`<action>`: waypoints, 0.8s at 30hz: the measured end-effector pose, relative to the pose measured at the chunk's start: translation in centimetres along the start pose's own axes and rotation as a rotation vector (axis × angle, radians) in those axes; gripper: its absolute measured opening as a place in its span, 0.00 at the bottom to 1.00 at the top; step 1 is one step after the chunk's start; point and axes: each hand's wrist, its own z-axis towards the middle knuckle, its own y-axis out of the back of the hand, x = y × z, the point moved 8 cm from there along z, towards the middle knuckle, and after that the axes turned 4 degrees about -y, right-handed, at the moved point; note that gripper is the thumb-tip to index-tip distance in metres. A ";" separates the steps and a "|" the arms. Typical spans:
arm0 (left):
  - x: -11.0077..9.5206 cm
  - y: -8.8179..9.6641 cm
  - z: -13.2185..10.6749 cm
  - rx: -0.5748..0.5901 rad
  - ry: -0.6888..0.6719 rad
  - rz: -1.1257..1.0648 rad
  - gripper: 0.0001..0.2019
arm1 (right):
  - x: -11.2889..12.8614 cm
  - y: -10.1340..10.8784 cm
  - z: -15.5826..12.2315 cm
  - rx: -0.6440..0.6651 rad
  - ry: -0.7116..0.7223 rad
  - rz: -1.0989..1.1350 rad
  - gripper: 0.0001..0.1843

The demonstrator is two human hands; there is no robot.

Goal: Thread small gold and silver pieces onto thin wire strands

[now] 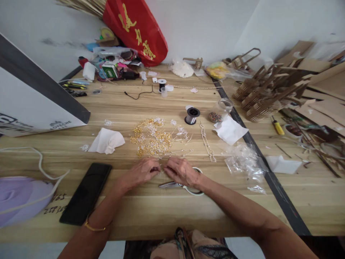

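My left hand and my right hand meet fingertip to fingertip above the table, both closed in a pinch. What lies between the fingers is too fine to make out. Just behind them, a thin beaded strand runs off to the right. Gold and clear beads or small ornaments lie loosely heaped beyond my hands, with pale slender pieces to their right. Under my right hand and wrist lies a pair of scissors with white handles, partly covered. Another beaded chain is stretched out farther right.
A wire spool, a jar of beads and white paper stand behind. At right are plastic bags and small woven baskets. A black phone, crumpled tissue and a white box are at left.
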 end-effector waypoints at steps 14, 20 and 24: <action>0.7 -1.0 -0.2 0.008 -0.063 0.168 0.11 | -0.1 -0.3 0.0 0.028 -0.010 0.015 0.07; 0.7 0.6 0.0 -0.125 0.018 -0.043 0.09 | 0.0 0.0 0.0 0.002 -0.016 0.020 0.07; 1.5 0.9 0.2 -0.214 0.084 -0.172 0.07 | 0.0 0.1 0.0 -0.010 -0.017 0.015 0.08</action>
